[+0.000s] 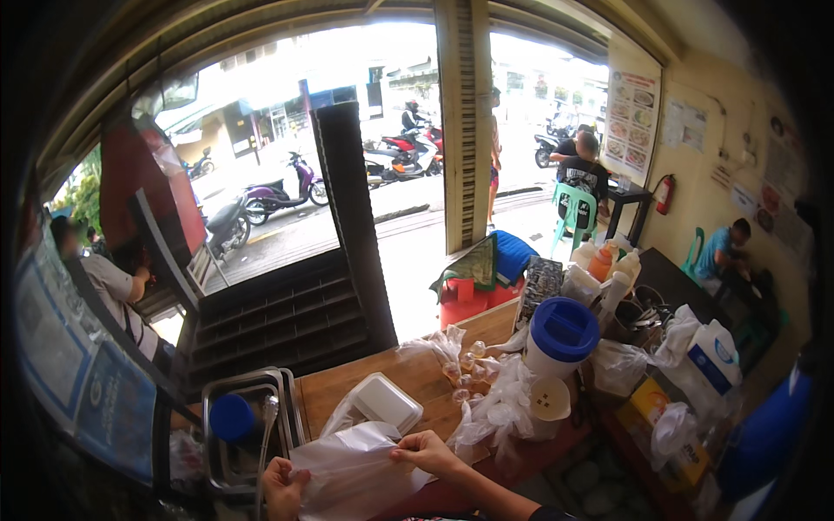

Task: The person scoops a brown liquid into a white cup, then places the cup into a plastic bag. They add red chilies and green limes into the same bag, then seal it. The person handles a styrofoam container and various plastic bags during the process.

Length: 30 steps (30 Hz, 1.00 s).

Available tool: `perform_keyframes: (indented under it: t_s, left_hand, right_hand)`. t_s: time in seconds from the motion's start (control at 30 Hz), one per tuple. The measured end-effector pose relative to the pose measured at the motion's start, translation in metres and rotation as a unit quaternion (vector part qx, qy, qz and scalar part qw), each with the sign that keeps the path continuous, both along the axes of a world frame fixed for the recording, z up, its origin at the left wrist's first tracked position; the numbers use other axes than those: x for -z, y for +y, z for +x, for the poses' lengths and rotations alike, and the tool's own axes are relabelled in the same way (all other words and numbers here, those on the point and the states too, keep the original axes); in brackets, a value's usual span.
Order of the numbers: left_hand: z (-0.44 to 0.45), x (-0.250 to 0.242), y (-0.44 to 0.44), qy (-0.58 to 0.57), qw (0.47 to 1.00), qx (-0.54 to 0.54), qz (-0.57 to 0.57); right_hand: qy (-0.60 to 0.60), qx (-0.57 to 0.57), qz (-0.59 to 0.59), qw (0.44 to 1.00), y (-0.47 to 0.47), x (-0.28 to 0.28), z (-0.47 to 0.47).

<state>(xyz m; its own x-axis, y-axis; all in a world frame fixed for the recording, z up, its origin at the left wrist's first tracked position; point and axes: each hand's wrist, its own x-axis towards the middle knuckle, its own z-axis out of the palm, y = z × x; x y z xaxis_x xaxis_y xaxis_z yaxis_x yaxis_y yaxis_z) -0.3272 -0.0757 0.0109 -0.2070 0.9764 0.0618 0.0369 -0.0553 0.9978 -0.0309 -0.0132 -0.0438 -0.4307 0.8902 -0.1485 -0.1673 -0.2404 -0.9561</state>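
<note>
Near the bottom of the head view, a translucent white plastic bag [355, 469] is stretched between my two hands. My left hand [285, 487] pinches its left edge, beside a metal tray. My right hand [427, 454] grips its upper right part between thumb and fingers. Just beyond the bag, a closed white foam food box [389, 402] rests on the wooden counter [417, 371], with clear plastic around its left side. Right of the box lie small knotted clear bags [470, 368] with amber contents and a heap of crumpled plastic bags [498, 417].
A steel tray [212, 417] with a blue-lidded container [231, 418] and tongs [268, 417] stands left. At right are a blue-lidded white tub [561, 338], a white cup [549, 398], squeeze bottles [601, 262] and a yellow box [651, 407]. Several people sit or stand farther off.
</note>
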Motion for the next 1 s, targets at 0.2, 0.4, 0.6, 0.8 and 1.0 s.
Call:
perform_keyframes:
  t_s: [0.2, 0.4, 0.6, 0.8, 1.0]
  left_hand:
    - [0.004, -0.003, -0.002, 0.005, 0.999, -0.034, -0.011]
    - [0.009, 0.005, -0.002, -0.027, 0.999, -0.029, -0.025]
    - [0.006, 0.005, -0.006, -0.016, 0.997, -0.046, -0.054]
    - [0.004, 0.009, -0.008, 0.016, 0.999, -0.041, -0.021]
    - [0.003, 0.018, -0.011, -0.005, 0.997, -0.071, -0.020]
  right_hand:
    - [-0.004, 0.010, 0.029, 1.000, 0.005, 0.008, 0.001]
    - [-0.019, 0.026, 0.034, 0.999, 0.007, 0.014, -0.005]
    - [0.037, -0.006, 0.004, 0.999, 0.004, 0.008, 0.000]
    - [0.036, 0.010, 0.011, 0.999, 0.002, 0.006, -0.007]
    - [0.025, 0.001, 0.018, 1.000, 0.003, 0.008, -0.011]
